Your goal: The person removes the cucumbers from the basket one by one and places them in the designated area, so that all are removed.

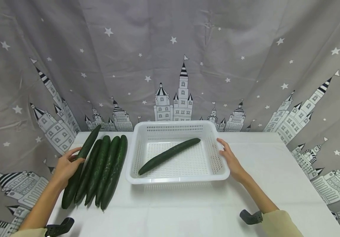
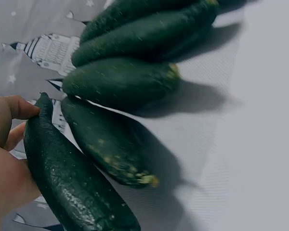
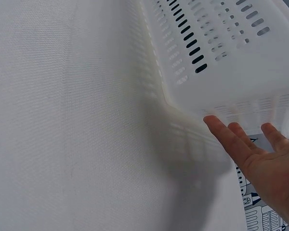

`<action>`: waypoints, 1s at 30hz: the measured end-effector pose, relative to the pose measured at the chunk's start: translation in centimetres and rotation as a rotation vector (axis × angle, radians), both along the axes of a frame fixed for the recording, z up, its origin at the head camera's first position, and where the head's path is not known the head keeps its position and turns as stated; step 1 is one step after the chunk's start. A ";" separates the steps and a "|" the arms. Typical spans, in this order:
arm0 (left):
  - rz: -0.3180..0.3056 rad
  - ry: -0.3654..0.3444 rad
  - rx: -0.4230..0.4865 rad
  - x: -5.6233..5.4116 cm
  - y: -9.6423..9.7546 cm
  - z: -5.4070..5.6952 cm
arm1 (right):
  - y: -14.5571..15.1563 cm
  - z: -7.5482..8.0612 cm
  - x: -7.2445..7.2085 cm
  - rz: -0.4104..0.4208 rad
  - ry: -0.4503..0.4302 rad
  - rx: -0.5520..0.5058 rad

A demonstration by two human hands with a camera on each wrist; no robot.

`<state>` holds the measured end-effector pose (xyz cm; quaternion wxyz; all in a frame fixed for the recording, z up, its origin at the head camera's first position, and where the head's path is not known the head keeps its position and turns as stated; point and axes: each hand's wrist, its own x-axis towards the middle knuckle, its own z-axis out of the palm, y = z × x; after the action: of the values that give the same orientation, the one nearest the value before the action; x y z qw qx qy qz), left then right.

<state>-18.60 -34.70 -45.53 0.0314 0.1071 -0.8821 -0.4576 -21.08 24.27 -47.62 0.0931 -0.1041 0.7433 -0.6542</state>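
My left hand [image 1: 67, 167] grips the leftmost dark green cucumber [image 1: 85, 149], thumb on one side and fingers on the other. In the left wrist view this cucumber [image 2: 74, 178] is tilted against its neighbours. Several more cucumbers [image 1: 115, 172] lie side by side just to its right. A white perforated plastic basket [image 1: 176, 179] stands mid-table with one cucumber [image 1: 170, 155] lying diagonally inside. At the basket's right side, my right hand [image 1: 232, 163] touches the outer wall just under the rim. Its fingers [image 3: 229, 137] are spread and fairly straight in the right wrist view.
A white cloth covers the table [image 1: 170, 214]. Behind it hangs a grey curtain [image 1: 170, 65] printed with castles and stars, close to the table's back edge. Black wrist mounts [image 1: 60, 227] are strapped at both sleeves.
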 end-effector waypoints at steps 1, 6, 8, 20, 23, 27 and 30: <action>-0.001 -0.003 -0.016 0.0 -0.2 -0.3 | 0.0 0.0 0.0 0.000 0.000 0.000; -0.013 0.009 -0.074 -0.2 -1.1 -1.5 | 0.0 -0.1 -0.1 0.005 -0.005 -0.010; -0.014 0.025 -0.090 -0.3 -1.3 -1.7 | 0.0 -0.1 -0.1 0.002 -0.006 -0.010; -0.039 -0.089 -0.030 -0.9 -2.1 -2.7 | 0.1 -0.1 0.0 -0.006 -0.004 -0.003; -0.046 -0.114 -0.004 -0.9 -2.3 -2.9 | 0.0 -0.1 0.0 -0.004 -0.002 0.002; -0.056 -0.151 0.023 -1.0 -2.4 -2.9 | 0.0 0.0 0.0 -0.009 0.001 0.004; -0.043 -0.159 0.047 -1.0 -2.4 -2.8 | 0.0 0.0 0.0 -0.011 -0.002 0.002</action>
<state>-19.58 -37.10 -48.29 -0.0511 0.1250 -0.8730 -0.4687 -21.07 24.24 -47.61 0.0906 -0.0993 0.7445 -0.6539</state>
